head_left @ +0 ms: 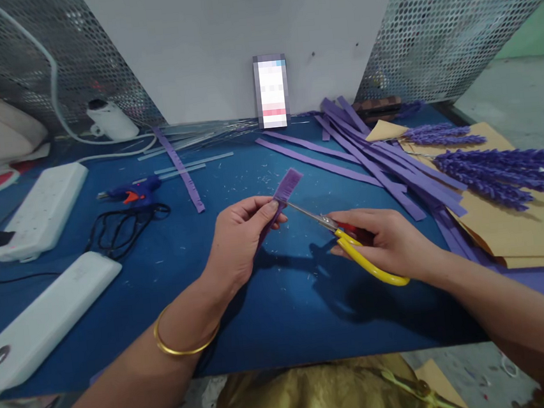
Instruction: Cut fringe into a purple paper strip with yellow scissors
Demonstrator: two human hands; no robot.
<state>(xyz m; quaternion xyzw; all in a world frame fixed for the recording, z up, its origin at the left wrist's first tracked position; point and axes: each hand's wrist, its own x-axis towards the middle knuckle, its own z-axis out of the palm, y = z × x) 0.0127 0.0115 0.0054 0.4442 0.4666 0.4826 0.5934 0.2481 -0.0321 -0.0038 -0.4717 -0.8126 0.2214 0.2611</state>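
Observation:
My left hand (pixel 249 235) pinches a purple paper strip (pixel 289 184) between thumb and fingers. The strip's upper end stands up from the grip and has a row of fine cuts along one edge; its lower part runs down behind my hand. My right hand (pixel 385 238) is closed on yellow-handled scissors (pixel 367 262), their blades pointing left. The blade tips reach the strip just beside my left thumb. Whether the blades are fully closed is hard to make out.
Purple strips (pixel 372 149) lie in a heap at the right, beside purple flower sprigs (pixel 490 170) on brown paper (pixel 534 230). A blue glue gun (pixel 133 190), a cut strip (pixel 182 171), a power strip (pixel 42 210) and a white device (pixel 52 321) occupy the left. A phone (pixel 271 92) stands at the back.

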